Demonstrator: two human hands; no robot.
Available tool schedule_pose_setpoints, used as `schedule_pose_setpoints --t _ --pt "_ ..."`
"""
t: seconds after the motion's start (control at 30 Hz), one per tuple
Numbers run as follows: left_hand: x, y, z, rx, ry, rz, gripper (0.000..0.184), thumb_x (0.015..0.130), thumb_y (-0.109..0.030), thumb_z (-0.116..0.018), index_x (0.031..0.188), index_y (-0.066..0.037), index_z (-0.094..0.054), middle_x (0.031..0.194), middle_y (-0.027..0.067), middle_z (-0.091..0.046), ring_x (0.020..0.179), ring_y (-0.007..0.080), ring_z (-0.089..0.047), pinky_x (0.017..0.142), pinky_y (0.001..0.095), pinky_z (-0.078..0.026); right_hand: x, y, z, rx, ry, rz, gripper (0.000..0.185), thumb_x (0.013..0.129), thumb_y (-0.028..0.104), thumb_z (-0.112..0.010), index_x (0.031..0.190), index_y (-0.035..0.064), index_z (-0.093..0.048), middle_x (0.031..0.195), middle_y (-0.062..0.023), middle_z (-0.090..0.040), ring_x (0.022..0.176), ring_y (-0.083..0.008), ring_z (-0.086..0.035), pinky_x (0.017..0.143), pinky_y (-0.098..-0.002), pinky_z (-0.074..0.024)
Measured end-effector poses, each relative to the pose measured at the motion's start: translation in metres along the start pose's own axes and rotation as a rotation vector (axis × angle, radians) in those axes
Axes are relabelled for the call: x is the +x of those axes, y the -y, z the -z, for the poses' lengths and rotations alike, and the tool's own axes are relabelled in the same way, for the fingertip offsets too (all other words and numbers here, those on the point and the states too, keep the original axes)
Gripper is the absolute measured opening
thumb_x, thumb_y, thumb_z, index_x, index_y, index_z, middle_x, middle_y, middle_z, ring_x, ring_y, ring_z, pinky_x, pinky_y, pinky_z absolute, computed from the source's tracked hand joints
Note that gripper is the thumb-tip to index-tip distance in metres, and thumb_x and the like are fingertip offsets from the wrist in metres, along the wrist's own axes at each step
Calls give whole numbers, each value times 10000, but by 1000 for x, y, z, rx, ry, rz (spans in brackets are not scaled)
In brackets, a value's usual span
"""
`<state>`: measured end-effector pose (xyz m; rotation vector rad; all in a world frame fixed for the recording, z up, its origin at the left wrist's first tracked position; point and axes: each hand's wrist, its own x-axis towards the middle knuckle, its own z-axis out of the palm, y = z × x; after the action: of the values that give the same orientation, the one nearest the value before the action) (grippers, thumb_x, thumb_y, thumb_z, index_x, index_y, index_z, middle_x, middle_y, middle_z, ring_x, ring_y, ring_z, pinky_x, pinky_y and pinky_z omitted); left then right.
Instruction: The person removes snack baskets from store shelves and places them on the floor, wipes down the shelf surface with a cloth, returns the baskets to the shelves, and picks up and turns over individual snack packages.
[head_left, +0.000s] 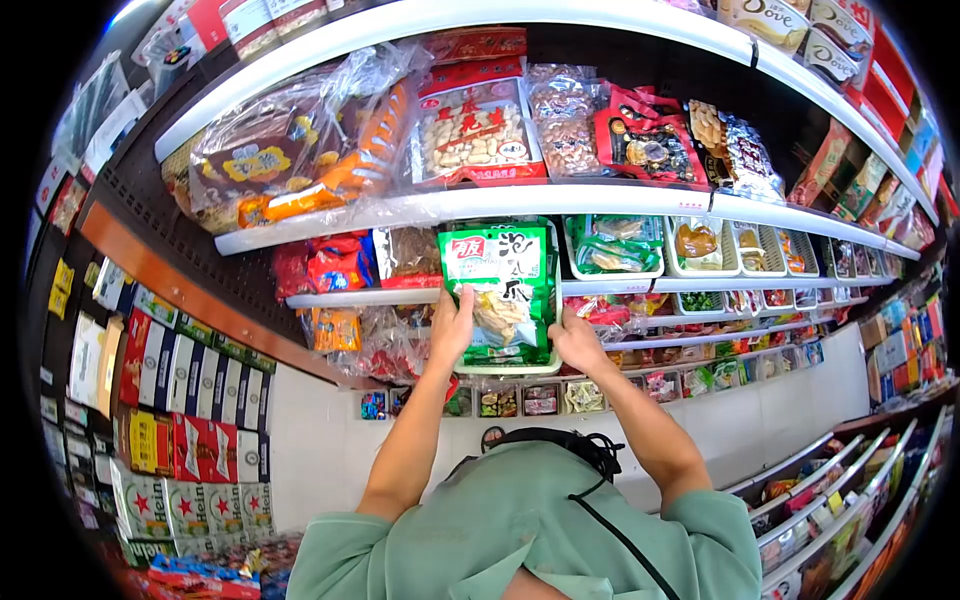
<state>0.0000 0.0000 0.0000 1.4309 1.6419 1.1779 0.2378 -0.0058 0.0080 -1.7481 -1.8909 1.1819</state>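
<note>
A white plastic basket (510,370) with green bags of pickled chicken feet (492,290) is held up in front of the shelf between my hands. My left hand (452,325) is closed at the left side, its thumb lying over the front bag; the fingers behind are hidden. At the right side, my right hand (577,343) is closed around the basket's edge. Just right of it, another white basket (612,277) with similar green packets sits on the shelf. Bags of dark dried food (408,258) are to the left of the held basket.
Above runs a white shelf edge (480,204) with peanut bags (475,130) and other snacks behind it. Lower shelves hold more snack baskets (705,302). Stacked boxed drinks (200,445) stand at the left, another rack (830,500) at the right, with pale floor (320,430) between.
</note>
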Motion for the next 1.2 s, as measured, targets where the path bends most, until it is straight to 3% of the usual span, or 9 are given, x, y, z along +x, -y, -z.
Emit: schedule_pose_setpoints --t 0.07,0.1,0.23,0.33,0.57,0.7,0.87,1.1,1.2 --pt "-8 -24 -14 -59 -16 105 612 880 -475 -496 1274 -13 -418 1193 241 -532 1109 345 -518 941 378 -373 -5 7 16 291 -210 45 643 868 482 -405 1146 -94 -468 1229 -397 -373 1178 -456 -372 965 -427 -327" --pt "-6 -16 41 48 16 119 612 880 -475 -496 1274 -13 -418 1193 241 -532 1109 345 -518 941 378 -373 -2 45 -31 398 -189 20 643 868 482 -405 1146 -94 -468 1229 -397 -373 1178 -456 -372 965 -427 -327" --pt "8 -20 11 -373 65 269 541 871 -371 -561 1173 67 -463 1150 213 -552 1040 269 -534 894 360 -388 13 58 -21 246 -547 -63 794 889 591 -277 1176 -131 -444 1214 -364 -382 1157 -468 -360 981 -465 -292" --pt "12 -30 4 -377 -68 300 612 854 -353 -588 1158 154 -427 1186 276 -482 1090 299 -491 907 377 -378 13 68 -19 251 -530 -135 882 833 670 -331 1196 -125 -448 1198 -349 -392 1151 -462 -366 998 -451 -287" --pt "84 -43 4 -371 -109 184 488 834 -314 -596 1094 97 -550 1116 205 -573 1042 239 -533 900 328 -392 49 114 36 28 -464 -166 843 783 671 -370 1247 -24 -483 1298 -319 -367 1206 -435 -365 1031 -435 -264" --pt "113 -50 -6 -108 -324 23 511 821 -343 -599 1108 78 -564 1130 222 -576 1073 283 -527 912 337 -383 82 123 48 -75 -531 -176 848 800 669 -318 1339 17 -379 1408 -238 -293 1287 -408 -293 1044 -542 -191" --pt "134 -37 -22 -71 -445 -146 500 830 -326 -569 1178 31 -534 1220 229 -528 1173 351 -455 994 378 -316 108 119 56 -163 -477 -173 780 818 645 -285 1432 172 -195 1471 -135 -220 1336 -360 -222 1059 -550 -168" --pt "142 -15 -40 77 -418 -175 558 831 -375 -536 1237 4 -488 1313 248 -428 1233 386 -360 1045 415 -248 118 111 51 -294 -387 -163 726 842 600 -283 1434 194 -176 1476 -100 -225 1343 -330 -223 1047 -568 -182" --pt "147 -8 -43 131 -401 -126 553 839 -383 -524 1257 -23 -479 1331 231 -415 1255 390 -333 1061 441 -216 104 112 53 -193 -416 -87 733 846 574 -321 1392 86 -281 1447 -176 -253 1322 -334 -266 1034 -548 -224"
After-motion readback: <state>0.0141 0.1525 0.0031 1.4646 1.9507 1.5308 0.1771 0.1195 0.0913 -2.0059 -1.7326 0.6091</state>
